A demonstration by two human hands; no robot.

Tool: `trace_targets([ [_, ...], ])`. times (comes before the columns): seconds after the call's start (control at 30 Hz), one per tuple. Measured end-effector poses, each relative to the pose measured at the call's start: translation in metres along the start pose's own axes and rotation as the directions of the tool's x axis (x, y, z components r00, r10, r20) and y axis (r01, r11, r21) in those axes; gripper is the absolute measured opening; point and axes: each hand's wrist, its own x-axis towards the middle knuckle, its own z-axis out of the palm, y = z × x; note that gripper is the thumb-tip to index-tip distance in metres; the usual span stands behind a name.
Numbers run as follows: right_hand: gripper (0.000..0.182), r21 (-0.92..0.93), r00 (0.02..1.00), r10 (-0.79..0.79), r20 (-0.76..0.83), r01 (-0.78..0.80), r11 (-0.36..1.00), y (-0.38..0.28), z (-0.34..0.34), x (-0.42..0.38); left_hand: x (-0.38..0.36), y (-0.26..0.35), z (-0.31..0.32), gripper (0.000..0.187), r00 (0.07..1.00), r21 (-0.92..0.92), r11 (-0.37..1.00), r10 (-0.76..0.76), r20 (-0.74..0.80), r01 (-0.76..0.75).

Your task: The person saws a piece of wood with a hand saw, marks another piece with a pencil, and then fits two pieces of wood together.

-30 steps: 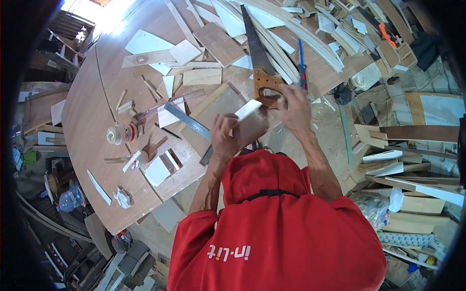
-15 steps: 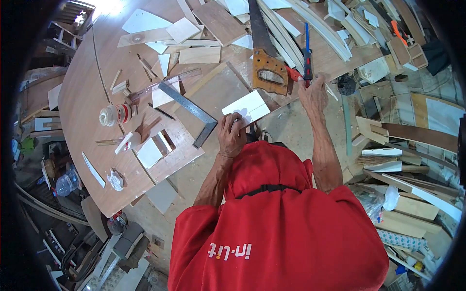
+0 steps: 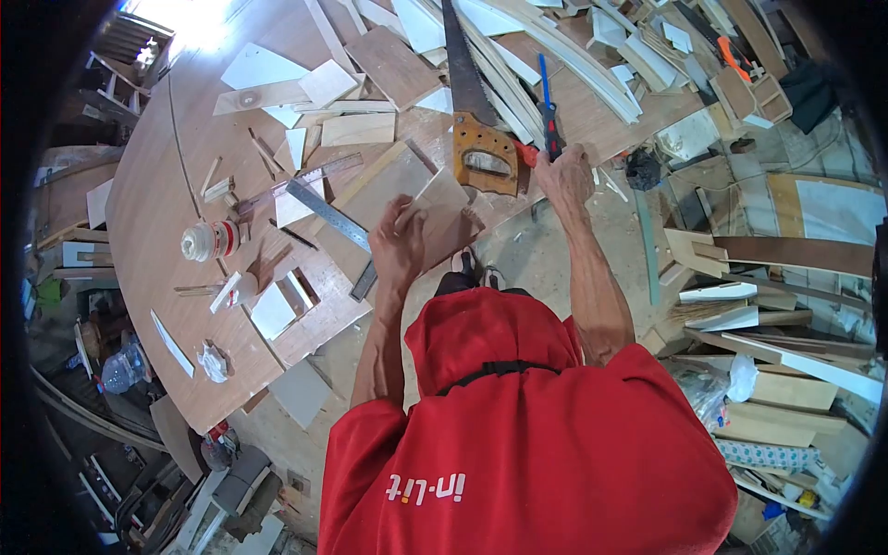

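Observation:
My left hand (image 3: 398, 242) is closed on the near edge of a small flat board (image 3: 442, 211), tilted over the table's front edge with a brown, wood-coloured face showing. My right hand (image 3: 566, 178) is closed at the lower end of a slim tool with a red and black handle (image 3: 552, 129) and a long blue blade; its fingertips are partly hidden. Just left of that tool lies a handsaw (image 3: 486, 159) with a worn wooden handle. A metal try square (image 3: 326, 215) rests left of my left hand, partly hidden by it.
On the wooden table (image 3: 148, 259) are a jar with white contents (image 3: 211, 240), a clear ruler (image 3: 324, 169), a dark pencil-like stick (image 3: 294, 235) and crumpled white plastic (image 3: 213, 361). Offcuts and long strips (image 3: 592, 69) cover the far side. Stacked wood (image 3: 786, 388) stands at right.
My left hand has turned the small board, so its white, lined face no longer shows, and has moved left with it. My right hand stays at the tool's handle. The whole view has shifted slightly.

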Motion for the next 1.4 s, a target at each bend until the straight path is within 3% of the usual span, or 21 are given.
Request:
trace_targets([
  [0.07,0.048,-0.018,1.000,0.000,-0.006,0.000,1.000,-0.004,-0.003,0.004,0.012,-0.020,0.000,0.024,0.999,0.037,0.999,0.033,0.037,-0.035],
  [0.13,0.045,0.035,0.991,0.114,0.075,-0.117,0.993,-0.008,-0.014,0.009,0.020,-0.029,0.001,0.028,0.988,-0.109,0.989,-0.088,0.124,0.102],
  [0.17,0.044,0.114,0.996,0.074,0.055,-0.080,0.990,-0.003,-0.013,0.008,0.023,-0.034,0.002,0.028,0.989,-0.106,0.989,-0.093,0.115,0.105],
  [0.23,0.042,0.225,0.998,0.024,0.060,-0.037,0.974,0.004,-0.018,0.004,0.029,-0.028,0.001,0.031,0.989,0.190,0.981,-0.069,0.128,0.043],
  [0.27,0.040,0.332,0.998,-0.017,0.056,-0.003,0.943,0.008,-0.020,0.000,0.028,-0.030,0.003,0.031,0.990,0.191,0.981,-0.070,0.119,0.046],
  [0.33,0.037,0.362,0.997,-0.052,0.054,0.029,0.932,0.012,-0.036,-0.024,0.022,-0.038,0.010,0.049,0.989,0.356,0.926,0.086,0.122,-0.124],
  [0.37,0.037,0.411,0.991,-0.095,0.090,0.050,0.910,0.017,-0.042,-0.036,0.019,-0.040,0.012,0.049,0.990,0.358,0.926,0.080,0.117,-0.117],
  [0.43,0.037,0.461,0.981,-0.146,0.128,0.071,0.885,0.027,-0.050,-0.062,0.012,-0.039,0.016,0.066,0.975,0.328,0.920,0.183,0.125,-0.215],
  [0.5,0.038,0.474,0.936,-0.228,0.268,0.078,0.877,0.032,-0.052,-0.087,0.006,-0.041,0.021,0.071,0.975,0.376,0.903,0.158,0.156,-0.207],
  [0.57,0.032,0.640,0.881,-0.348,0.321,0.069,0.765,0.044,-0.024,-0.101,0.003,-0.040,0.026,0.076,0.972,0.420,0.883,0.138,0.191,-0.208],
  [0.67,0.030,0.614,0.820,-0.352,0.451,0.001,0.789,0.028,0.001,-0.100,-0.001,-0.041,0.035,0.074,0.981,0.411,0.892,0.151,0.121,-0.188],
  [0.73,0.030,0.639,0.837,-0.390,0.382,0.066,0.767,0.015,0.014,-0.095,-0.004,-0.042,0.038,0.070,0.974,0.387,0.898,0.228,0.001,-0.210],
  [0.8,0.030,0.656,0.853,-0.425,0.303,0.137,0.742,0.007,0.018,-0.085,-0.005,-0.031,0.033,0.070,0.975,0.417,0.882,0.216,0.055,-0.219],
  [1.0,0.037,0.569,0.918,-0.263,0.296,0.051,0.821,0.012,0.014,-0.047,-0.010,-0.025,0.032,0.071,0.979,0.412,0.888,0.176,0.105,-0.204],
  [1.07,0.036,0.530,0.922,-0.325,0.208,0.173,0.830,0.006,-0.013,-0.044,-0.010,-0.028,0.035,0.073,0.978,0.419,0.884,0.174,0.114,-0.206],
  [1.13,0.033,0.565,0.909,-0.343,0.237,0.158,0.809,0.015,-0.029,-0.061,-0.012,-0.030,0.039,0.066,0.970,0.378,0.893,0.227,0.088,-0.244],
  [1.2,0.034,0.544,0.828,-0.514,0.224,0.332,0.771,0.036,-0.032,-0.083,-0.011,-0.027,0.042,0.066,0.962,0.345,0.898,0.250,0.111,-0.273],
  [1.23,0.034,0.543,0.824,-0.519,0.226,0.336,0.770,0.040,-0.038,-0.098,-0.010,-0.026,0.045,0.065,0.950,0.310,0.899,0.278,0.139,-0.309],
  [1.3,0.045,0.563,0.785,-0.492,0.375,0.229,0.794,0.046,-0.049,-0.125,-0.011,-0.026,0.053,0.065,0.950,0.318,0.895,0.291,0.111,-0.312],
  [1.33,0.045,0.563,0.784,-0.495,0.374,0.233,0.793,0.050,-0.049,-0.131,-0.010,-0.027,0.058,0.065,0.947,0.325,0.890,0.309,0.087,-0.321],
  [1.4,0.059,0.451,0.726,-0.559,0.401,0.375,0.810,0.057,-0.048,-0.138,-0.007,-0.029,0.068,0.058,0.954,0.407,0.869,0.298,0.027,-0.283],
])
